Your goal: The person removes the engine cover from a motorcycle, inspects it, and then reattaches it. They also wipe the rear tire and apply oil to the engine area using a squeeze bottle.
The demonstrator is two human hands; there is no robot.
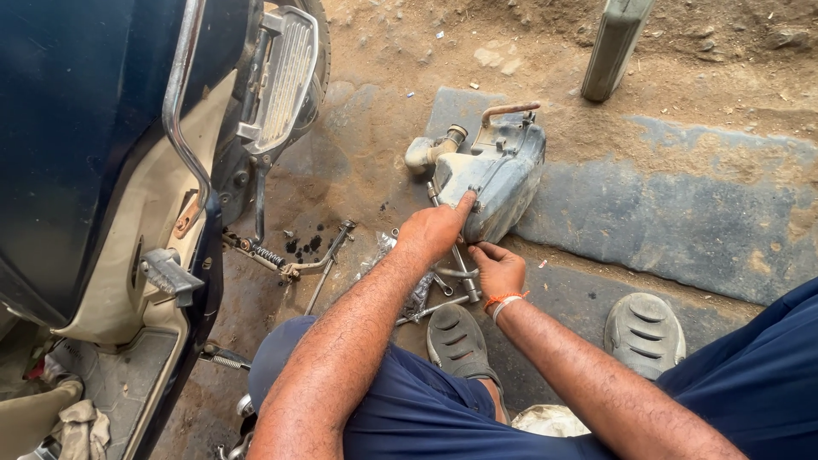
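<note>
The left hand [434, 228] presses its forefinger and fingertips flat on the near face of a grey metal muffler-like housing [494, 175], fingers together and not closed around anything. The right hand [498, 268], at five o'clock from the left, has its fingers curled on the handle of a T-shaped socket wrench [456, 251] whose shaft runs up to the housing's lower edge.

The housing lies on the dirt ground [383, 51] and a slab, well apart from the dark blue scooter [85, 128] at nine o'clock, so by the look of it the part is already off the vehicle. The wrench is seated at a fastener, which suggests bolts on the housing remain to be worked; I cannot tell how many.

Counted: one housing, one wrench in hand, at least two more loose tools [434, 311] beneath the hands, one kick lever with spring [294, 264] at nine o'clock, two grey sandals [643, 328], one canister [613, 43] at one o'clock.
</note>
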